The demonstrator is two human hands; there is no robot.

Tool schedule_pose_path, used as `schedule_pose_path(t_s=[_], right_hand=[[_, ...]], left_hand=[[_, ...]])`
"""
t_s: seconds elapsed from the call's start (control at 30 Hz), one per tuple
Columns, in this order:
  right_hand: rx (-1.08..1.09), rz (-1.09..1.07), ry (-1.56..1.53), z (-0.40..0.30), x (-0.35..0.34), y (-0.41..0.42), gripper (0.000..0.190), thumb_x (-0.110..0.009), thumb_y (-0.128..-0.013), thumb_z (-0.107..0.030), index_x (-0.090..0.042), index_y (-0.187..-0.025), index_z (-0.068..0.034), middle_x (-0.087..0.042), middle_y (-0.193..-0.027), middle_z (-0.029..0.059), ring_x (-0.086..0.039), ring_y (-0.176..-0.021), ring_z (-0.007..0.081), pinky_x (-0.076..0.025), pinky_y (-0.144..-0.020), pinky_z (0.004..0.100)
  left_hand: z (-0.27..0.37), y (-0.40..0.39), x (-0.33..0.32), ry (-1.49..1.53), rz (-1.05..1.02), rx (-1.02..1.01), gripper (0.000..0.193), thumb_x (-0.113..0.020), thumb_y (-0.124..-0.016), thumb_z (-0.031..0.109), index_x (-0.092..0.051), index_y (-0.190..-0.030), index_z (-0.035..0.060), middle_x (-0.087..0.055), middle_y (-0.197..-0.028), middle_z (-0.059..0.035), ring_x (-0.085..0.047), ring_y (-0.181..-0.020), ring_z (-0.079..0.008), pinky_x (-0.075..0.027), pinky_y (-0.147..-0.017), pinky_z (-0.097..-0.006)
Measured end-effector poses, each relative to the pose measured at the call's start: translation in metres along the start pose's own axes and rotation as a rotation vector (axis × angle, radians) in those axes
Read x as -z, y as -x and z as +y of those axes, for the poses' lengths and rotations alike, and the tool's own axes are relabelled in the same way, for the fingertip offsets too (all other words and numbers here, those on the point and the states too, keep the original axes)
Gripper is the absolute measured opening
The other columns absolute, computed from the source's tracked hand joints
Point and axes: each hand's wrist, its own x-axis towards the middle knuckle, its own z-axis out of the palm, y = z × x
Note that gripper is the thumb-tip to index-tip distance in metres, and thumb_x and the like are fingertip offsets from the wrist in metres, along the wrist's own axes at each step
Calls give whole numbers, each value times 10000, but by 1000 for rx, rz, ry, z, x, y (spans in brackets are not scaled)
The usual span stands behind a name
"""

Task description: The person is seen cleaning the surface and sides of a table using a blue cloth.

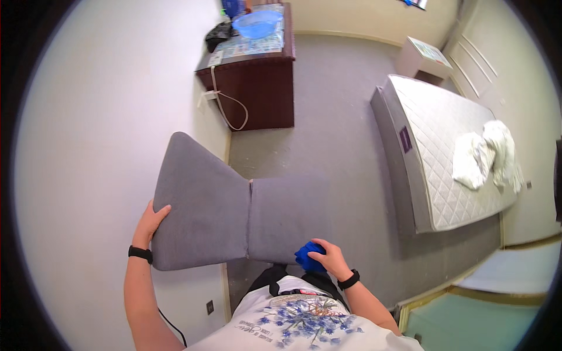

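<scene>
A grey upholstered chair stands right in front of me, its backrest (pixel 202 210) towards the wall on the left and its seat (pixel 285 215) to the right. My left hand (pixel 153 219) grips the outer edge of the backrest, thumb on the near face and the other fingers hidden behind it. Bunched in my right hand (pixel 327 259) is a blue cloth (pixel 310 257), held at the near right corner of the seat. The chair's legs are hidden.
A dark wooden desk (pixel 259 94) with a blue plastic basin (pixel 257 24) and a hanging white cable stands ahead. To the right is a bed with a bare mattress (pixel 443 175) and crumpled white fabric (pixel 474 160). Beyond it stands a nightstand (pixel 410 59). A white wall (pixel 88 145) borders the left.
</scene>
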Motion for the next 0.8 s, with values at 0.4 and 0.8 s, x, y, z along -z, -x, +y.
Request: schedule_pose_path(t_s=[0.4,0.8], right_hand=[[-114,-29,157,23,27,-28,427,-691,-721,-208,-600,-1091,-16,-636,-1010,191,-614,-951,304,-472,-848,359],[-113,-102,106,-50,-51,-81,420,-676,-744,-218,-594,-1109,-26,-638,-1011,182,-617,-941,291,-471,-842,352]], left_hand=[[-81,85,4,-158,283,67,582,-729,-684,207,-492,-1136,-72,-595,-1063,-207,-581,-975,-275,-451,-850,-346],[-49,83,-3,-291,227,23,479,-759,-633,234,-530,-949,-45,-629,-867,-201,-620,-791,-308,-481,-710,-373]])
